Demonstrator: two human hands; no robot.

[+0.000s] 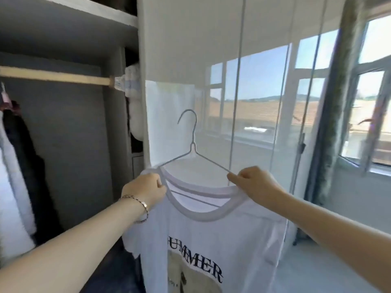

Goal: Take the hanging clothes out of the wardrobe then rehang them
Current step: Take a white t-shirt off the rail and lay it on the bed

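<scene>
We hold the white T-shirt (pixel 211 240) mid-frame, left hand (pixel 146 187) at its collar's nine o'clock and right hand (pixel 251 182) at three, fingers pinched on the neckline, probably seating it on the wire hanger (pixel 191 144), wardrobe rail (pixel 55 77) at ten o'clock.

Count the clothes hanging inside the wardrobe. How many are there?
2: a white garment at the left edge and a dark garment right beside it, both below the wooden rail. More may be hidden beyond the picture's left edge.

Home bedroom: open wardrobe (pixel 69 123), curtained window (pixel 260 85).
</scene>
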